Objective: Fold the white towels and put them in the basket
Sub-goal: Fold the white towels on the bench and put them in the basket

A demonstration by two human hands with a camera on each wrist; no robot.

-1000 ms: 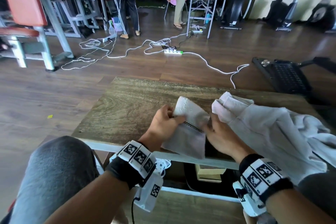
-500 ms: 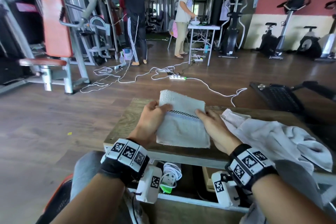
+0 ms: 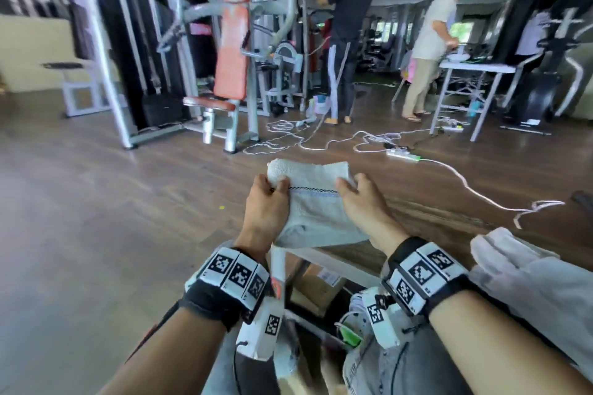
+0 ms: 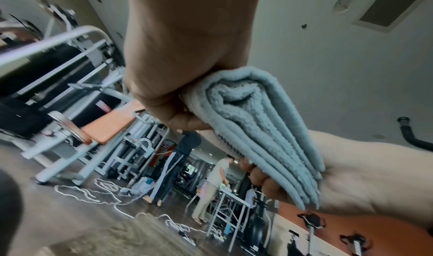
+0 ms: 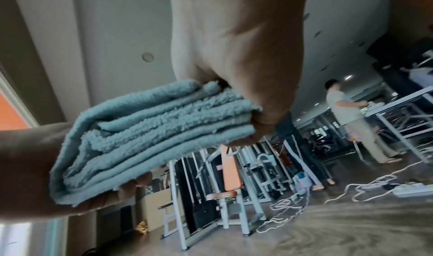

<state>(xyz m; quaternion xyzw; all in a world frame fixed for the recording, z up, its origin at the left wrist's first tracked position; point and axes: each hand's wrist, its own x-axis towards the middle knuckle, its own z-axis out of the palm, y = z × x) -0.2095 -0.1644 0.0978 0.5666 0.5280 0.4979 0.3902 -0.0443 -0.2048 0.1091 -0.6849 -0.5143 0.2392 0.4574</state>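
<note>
At centre frame of the head view, a folded white towel [image 3: 309, 199] is held clear of the wooden table [image 3: 449, 218], pinched at its left edge by the left hand [image 3: 266, 205] and at its right edge by the right hand [image 3: 362, 202]. Several stacked layers are shown by both wrist views, so this towel's folding is judged complete. At lower right, a heap of unfolded towels [image 3: 529, 276] is left. No basket is seen, so placement is not yet done.

We count one folded towel [image 3: 316, 199] between our fingers [image 3: 282, 184], one loose towel pile [image 3: 529, 279] right of them, two bystanders [image 3: 345, 42].
</note>
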